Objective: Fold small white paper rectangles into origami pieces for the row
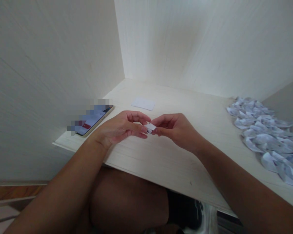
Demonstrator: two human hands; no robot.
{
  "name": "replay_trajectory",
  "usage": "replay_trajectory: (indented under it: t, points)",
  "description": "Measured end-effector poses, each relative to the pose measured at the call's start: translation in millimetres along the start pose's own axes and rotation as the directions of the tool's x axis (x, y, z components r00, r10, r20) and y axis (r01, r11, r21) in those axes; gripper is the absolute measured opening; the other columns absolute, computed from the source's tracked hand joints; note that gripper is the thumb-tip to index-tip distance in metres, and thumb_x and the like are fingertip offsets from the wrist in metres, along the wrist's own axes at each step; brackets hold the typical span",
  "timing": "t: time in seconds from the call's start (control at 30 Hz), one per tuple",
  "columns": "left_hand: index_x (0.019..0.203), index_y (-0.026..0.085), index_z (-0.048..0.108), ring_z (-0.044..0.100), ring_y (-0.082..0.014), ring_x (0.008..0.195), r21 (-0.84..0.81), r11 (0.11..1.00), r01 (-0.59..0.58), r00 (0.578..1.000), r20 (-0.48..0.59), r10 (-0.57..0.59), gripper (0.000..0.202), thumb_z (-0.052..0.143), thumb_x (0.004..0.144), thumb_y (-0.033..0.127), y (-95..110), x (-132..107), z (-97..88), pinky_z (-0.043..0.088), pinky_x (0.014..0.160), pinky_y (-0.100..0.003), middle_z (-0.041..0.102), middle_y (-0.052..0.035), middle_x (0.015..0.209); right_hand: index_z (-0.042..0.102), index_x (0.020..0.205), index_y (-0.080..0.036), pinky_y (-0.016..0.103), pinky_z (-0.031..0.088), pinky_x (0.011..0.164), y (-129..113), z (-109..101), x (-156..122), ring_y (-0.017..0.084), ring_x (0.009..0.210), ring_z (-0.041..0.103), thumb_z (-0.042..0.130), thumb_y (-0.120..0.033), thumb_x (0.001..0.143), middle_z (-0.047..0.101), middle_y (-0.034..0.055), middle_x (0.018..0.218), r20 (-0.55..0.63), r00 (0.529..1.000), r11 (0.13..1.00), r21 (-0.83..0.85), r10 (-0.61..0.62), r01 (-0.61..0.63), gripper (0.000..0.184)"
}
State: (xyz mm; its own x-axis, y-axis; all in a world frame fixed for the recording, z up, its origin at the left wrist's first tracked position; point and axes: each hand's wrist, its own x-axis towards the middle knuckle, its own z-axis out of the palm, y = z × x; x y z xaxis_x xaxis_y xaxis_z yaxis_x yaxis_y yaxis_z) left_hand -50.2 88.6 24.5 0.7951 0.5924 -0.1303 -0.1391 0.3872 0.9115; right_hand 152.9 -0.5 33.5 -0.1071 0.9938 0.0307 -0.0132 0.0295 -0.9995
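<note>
Between my two hands, above the middle of the white tabletop [161, 156], is a small folded piece of white paper [150, 127]. My left hand [127, 127] pinches its left side between thumb and fingers. At the paper's right side, the thumb and fingertips of my right hand [172, 128] are closed on it too. Fingertips cover part of the paper, so its full folded shape is hidden. Just beyond my hands a flat white paper slip [143, 103] lies on the tabletop.
Left of my hands a phone [95, 120] with a lit screen lies by the side wall [51, 65]. Many folded white paper pieces [263, 133] lie in rows at the right. White panels enclose the back. My leg [129, 198] is under the front edge.
</note>
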Motion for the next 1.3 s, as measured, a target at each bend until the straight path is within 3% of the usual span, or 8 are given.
replay_trajectory:
  t: [0.17, 0.33, 0.6, 0.9, 1.13, 1.3]
  points:
    - [0.083, 0.015, 0.079, 0.075, -0.0147, 0.069, 0.110, 0.993, 0.033, 0.990, -0.137, -0.018, 0.025, 0.091, 0.062, 0.009, 3, -2, 5.0, 0.063, 0.072, -0.027, 0.079, -0.0045, 0.076, 0.081, 0.083, -0.020, 0.035, 0.059, 0.078, 5, 6, 2, 0.017, 0.076, 0.073, 0.095, -0.035, 0.067, 0.081, 0.0037, 0.083, -0.085, 0.994, 0.998, -0.009, -0.067, 0.067, 0.026]
    - [0.078, 0.017, 0.080, 0.075, -0.0156, 0.070, 0.171, 0.985, 0.008, 0.963, -0.267, 0.038, 0.020, 0.090, 0.062, 0.011, 5, -4, 10.4, 0.062, 0.072, -0.027, 0.079, -0.0038, 0.073, 0.081, 0.082, -0.020, 0.033, 0.059, 0.079, 7, 8, 4, 0.016, 0.075, 0.072, 0.087, -0.024, 0.071, 0.080, 0.0029, 0.082, -0.167, 0.982, 0.996, -0.033, -0.093, 0.088, 0.013]
    - [0.083, 0.015, 0.084, 0.077, -0.0163, 0.073, 0.168, 0.984, 0.057, 0.979, -0.203, -0.022, 0.019, 0.085, 0.064, 0.010, 9, -4, 9.9, 0.064, 0.079, -0.028, 0.082, -0.0080, 0.081, 0.081, 0.080, -0.018, 0.028, 0.052, 0.067, 6, 7, 4, 0.012, 0.067, 0.064, 0.086, -0.026, 0.070, 0.077, 0.0024, 0.074, -0.159, 0.987, 0.999, -0.040, -0.017, 0.011, 0.013]
    - [0.081, 0.020, 0.085, 0.076, -0.0143, 0.072, 0.270, 0.962, 0.025, 0.971, -0.235, 0.041, 0.014, 0.082, 0.070, 0.010, 5, -2, 13.3, 0.064, 0.076, -0.026, 0.082, -0.0051, 0.080, 0.081, 0.081, -0.017, 0.028, 0.053, 0.061, 4, 14, 2, 0.013, 0.063, 0.065, 0.092, -0.043, 0.066, 0.077, 0.0046, 0.072, -0.267, 0.963, 0.987, -0.158, -0.026, -0.017, 0.032]
    - [0.075, 0.019, 0.083, 0.073, -0.0148, 0.064, 0.323, 0.944, 0.075, 0.936, -0.348, 0.045, 0.012, 0.086, 0.065, 0.013, 6, 0, 15.0, 0.062, 0.064, -0.025, 0.079, -0.0051, 0.070, 0.083, 0.085, -0.018, 0.030, 0.055, 0.064, 9, 16, 2, 0.017, 0.067, 0.072, 0.085, -0.029, 0.075, 0.081, 0.0059, 0.076, -0.304, 0.942, 0.950, -0.308, -0.145, 0.047, 0.016]
    - [0.079, 0.015, 0.083, 0.072, -0.0142, 0.062, 0.381, 0.925, 0.012, 0.917, -0.373, 0.141, 0.022, 0.093, 0.062, 0.024, 2, 1, 22.9, 0.061, 0.063, -0.024, 0.078, -0.0057, 0.069, 0.084, 0.085, -0.018, 0.030, 0.056, 0.065, 13, 15, 2, 0.018, 0.069, 0.074, 0.080, -0.024, 0.080, 0.082, 0.0064, 0.080, -0.330, 0.928, 0.936, -0.347, -0.174, 0.052, 0.009]
